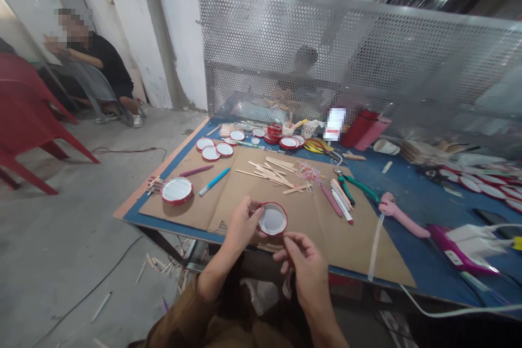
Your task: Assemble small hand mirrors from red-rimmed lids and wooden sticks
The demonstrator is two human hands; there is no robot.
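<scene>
My left hand (247,222) grips a round red-rimmed jar lid (273,219) at its left edge, thumb on the rim, with the pale inner side facing up. My right hand (304,263) is just below the lid's lower right edge, thumb and fingers pinched together. What those fingers hold, if anything, is too small to tell. Beyond the lid, several flat wooden sticks (269,174) lie on the brown cardboard (228,217). A banjo-like piece (176,190) made of a red-rimmed disc and sticks rests at the left.
A blue pen (215,181), markers (342,201), green-handled pliers (359,187) and a pink glue gun (402,215) surround the work area. More lids (210,153) lie at the back. A purple power strip (460,250) sits at right. A perforated metal panel (261,38) stands behind; a person (101,65) sits far left.
</scene>
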